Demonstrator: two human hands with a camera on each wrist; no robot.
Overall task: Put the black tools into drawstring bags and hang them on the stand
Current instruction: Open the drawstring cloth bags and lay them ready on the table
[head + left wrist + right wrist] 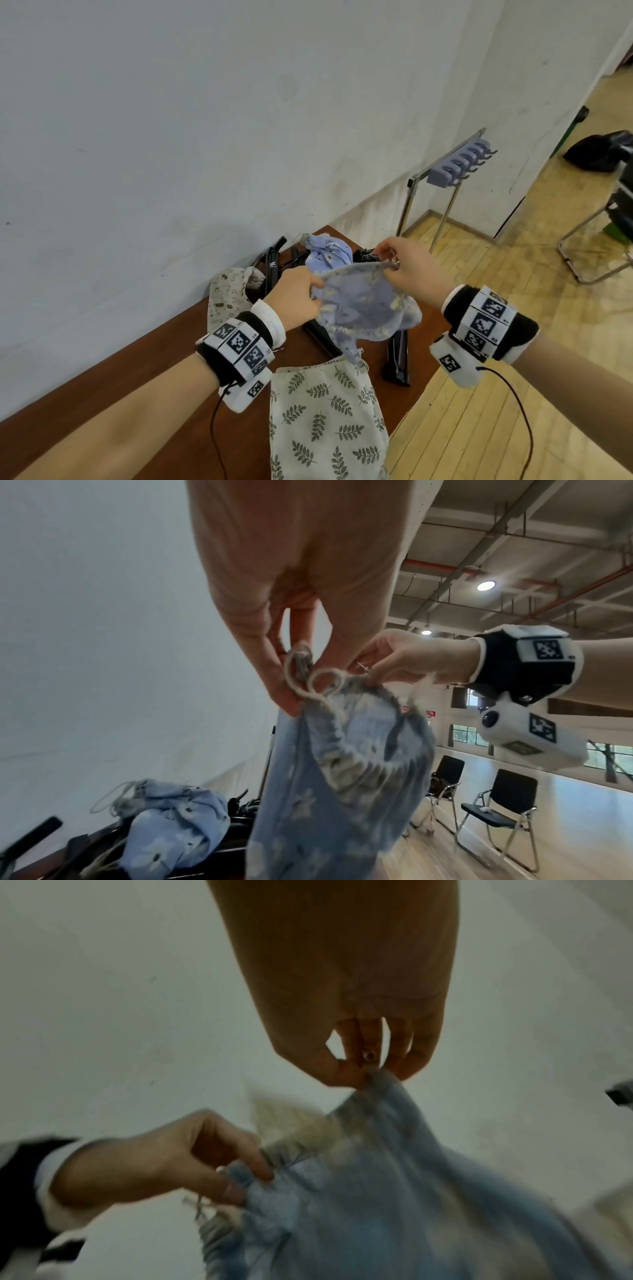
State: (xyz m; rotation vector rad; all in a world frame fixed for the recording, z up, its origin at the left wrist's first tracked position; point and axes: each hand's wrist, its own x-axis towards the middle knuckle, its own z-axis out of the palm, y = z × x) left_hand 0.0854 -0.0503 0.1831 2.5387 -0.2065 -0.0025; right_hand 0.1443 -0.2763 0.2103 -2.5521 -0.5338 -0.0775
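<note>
The pale blue floral cloth drawstring bag [363,305] is held above the dark brown wooden table [171,377], its gathered rim pinched by the left hand [294,298] and the right hand [411,267]. The mouth looks barely spread, so a black tool [397,356] beneath the bag might snag; the loose cord [308,680] could slip.

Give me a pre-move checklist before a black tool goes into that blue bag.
1. Left hand pinches the blue floral drawstring bag at its rim: ok.
2. Right hand pinches the opposite rim: ok.
3. Bag mouth pulled open wide enough: cannot tell.
4. Free hand for a black tool: not ok, both hold the bag.
5. Drawstring clear of the opening: cannot tell.
6. Stand hooks free: ok.
</note>
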